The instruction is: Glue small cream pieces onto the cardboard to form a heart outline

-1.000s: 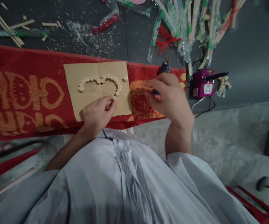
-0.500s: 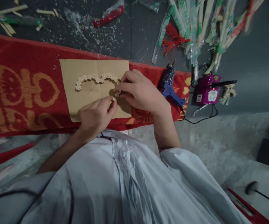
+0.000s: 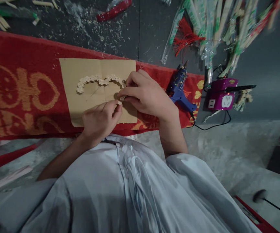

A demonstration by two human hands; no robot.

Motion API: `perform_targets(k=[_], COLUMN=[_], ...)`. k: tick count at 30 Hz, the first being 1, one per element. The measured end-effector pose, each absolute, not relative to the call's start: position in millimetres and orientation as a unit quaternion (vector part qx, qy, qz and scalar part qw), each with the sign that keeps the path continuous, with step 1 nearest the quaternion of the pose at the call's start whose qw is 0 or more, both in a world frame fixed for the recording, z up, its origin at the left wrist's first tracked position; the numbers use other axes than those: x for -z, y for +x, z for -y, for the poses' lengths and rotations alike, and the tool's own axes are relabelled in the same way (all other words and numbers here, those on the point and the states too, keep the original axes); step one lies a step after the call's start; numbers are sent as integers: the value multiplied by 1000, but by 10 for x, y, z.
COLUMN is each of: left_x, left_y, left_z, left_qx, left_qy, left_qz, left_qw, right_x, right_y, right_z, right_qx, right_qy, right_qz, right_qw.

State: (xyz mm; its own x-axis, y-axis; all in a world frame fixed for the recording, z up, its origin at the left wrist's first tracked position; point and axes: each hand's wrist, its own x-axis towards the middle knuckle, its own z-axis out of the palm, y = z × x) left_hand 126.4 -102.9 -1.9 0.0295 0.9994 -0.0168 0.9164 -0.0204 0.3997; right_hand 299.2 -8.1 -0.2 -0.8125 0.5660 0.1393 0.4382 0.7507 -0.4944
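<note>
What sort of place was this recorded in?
Likely a makeshift craft workspace: a blue glue gun lies on red cloth, a curved row of small pale pieces sits on a tan sheet, and thin sticks lie nearby.

A pale, knobbly strip (image 3: pixel 103 82) forms a double-arched, open outline on creased tan paper (image 3: pixel 74 105).
</note>
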Motion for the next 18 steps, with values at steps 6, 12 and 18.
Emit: perform_targets(k=[6, 12, 18], left_x=[35, 28, 53], left_y=[1260, 1266, 1259], left_z=[1038, 1035, 1046], left_qx=[-127, -136, -135], left_qy=[689, 675, 662], left_qz=[-695, -705, -713], left_qw=[160, 171, 185], right_x=[2, -29, -56], right_y=[2975, 2964, 2961], right_z=[85, 76, 65], right_qx=[-209, -222, -259], right_qy=[-270, -275, -285], right_qz=[930, 928, 917], right_qw=[132, 117, 103])
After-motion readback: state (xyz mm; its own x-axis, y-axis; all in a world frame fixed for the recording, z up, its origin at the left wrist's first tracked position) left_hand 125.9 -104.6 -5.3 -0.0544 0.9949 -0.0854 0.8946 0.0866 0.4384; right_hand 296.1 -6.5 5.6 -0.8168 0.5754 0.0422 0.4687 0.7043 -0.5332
